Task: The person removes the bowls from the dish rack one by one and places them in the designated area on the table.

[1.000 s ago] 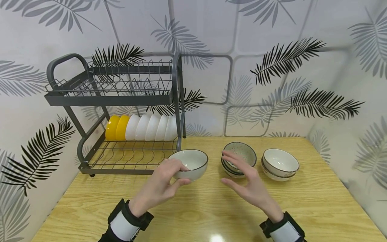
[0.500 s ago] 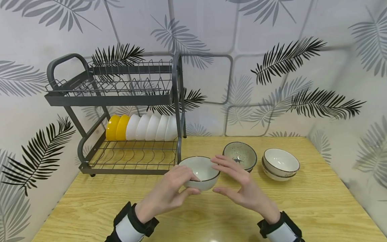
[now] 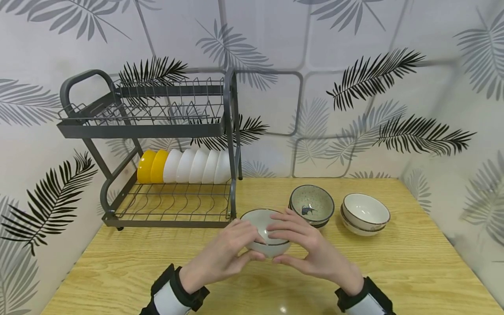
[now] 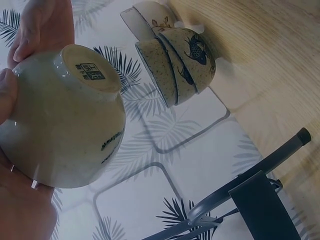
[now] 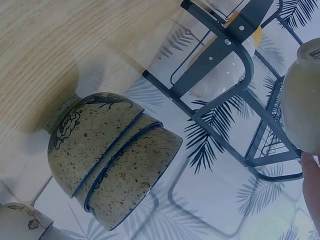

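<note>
A white bowl with a dark rim (image 3: pixel 269 251) is held up between both hands, its mouth tipped toward the head camera. My left hand (image 3: pixel 226 251) grips its left side, fingers over the rim and thumb on the outer wall. At the opposite side my right hand (image 3: pixel 313 246) pinches the rim, with fingers reaching inside and the thumb low on the wall. The left wrist view shows the bowl (image 4: pixel 60 125) from below, with a square dark mark on its foot. Only part of the bowl (image 5: pixel 302 100) shows in the right wrist view.
Behind the right hand stands a stack of speckled bowls (image 3: pixel 320 200). Right of it are two stacked white bowls (image 3: pixel 366 210). A two-tier dark dish rack (image 3: pixel 141 130) stands at left, with yellow bowls (image 3: pixel 145 168) and several white bowls (image 3: pixel 184 168) on its lower tier.
My left hand has brought the bowl rightward and nearer the body. My right hand has moved left from beside the speckled stack and now grips the bowl's right side.
</note>
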### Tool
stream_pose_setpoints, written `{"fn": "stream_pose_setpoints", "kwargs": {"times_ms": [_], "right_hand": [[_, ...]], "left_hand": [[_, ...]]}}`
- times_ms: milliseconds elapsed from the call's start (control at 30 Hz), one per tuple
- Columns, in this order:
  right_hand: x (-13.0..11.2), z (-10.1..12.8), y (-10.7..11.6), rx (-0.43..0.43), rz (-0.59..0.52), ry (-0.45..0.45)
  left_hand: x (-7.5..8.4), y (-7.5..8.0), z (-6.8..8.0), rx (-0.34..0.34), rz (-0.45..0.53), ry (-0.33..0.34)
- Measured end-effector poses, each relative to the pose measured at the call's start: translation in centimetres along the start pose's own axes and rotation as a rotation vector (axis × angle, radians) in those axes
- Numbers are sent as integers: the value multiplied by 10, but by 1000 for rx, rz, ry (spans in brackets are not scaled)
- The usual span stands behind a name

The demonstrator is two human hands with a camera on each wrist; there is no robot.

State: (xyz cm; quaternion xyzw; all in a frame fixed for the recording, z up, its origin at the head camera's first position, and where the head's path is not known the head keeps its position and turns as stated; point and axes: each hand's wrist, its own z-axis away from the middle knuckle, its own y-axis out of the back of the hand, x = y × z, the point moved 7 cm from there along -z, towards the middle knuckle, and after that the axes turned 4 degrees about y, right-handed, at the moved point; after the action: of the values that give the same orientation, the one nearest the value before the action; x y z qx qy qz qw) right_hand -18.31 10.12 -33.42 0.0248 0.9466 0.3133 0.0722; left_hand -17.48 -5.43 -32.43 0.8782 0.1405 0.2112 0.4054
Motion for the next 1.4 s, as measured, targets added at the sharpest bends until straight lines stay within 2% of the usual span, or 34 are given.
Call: {"fn": "stream_pose_setpoints", "kwargs": {"times_ms": [233,467,700,867,1200,1400], "right_hand": [[-7,0,-3,-31,-25,33],[-10,0,-5,-59,-59,8],[-7,3,-8,-82,1,-38],[-5,6,-9,-86,62,-48],[-2,11,-9,-105,90,-51],[-2,13,-9,-137,133,-31]], "left_hand": [[3,-3,0,-33,18,-29],[3,-4,1,-40,-2,-47],[3,-5,1,-12,-65,-71],[2,-6,0,-8,-108,-46],[-1,-11,0,-8,-108,-17],[-5,-15,2,-39,-116,26]]}}
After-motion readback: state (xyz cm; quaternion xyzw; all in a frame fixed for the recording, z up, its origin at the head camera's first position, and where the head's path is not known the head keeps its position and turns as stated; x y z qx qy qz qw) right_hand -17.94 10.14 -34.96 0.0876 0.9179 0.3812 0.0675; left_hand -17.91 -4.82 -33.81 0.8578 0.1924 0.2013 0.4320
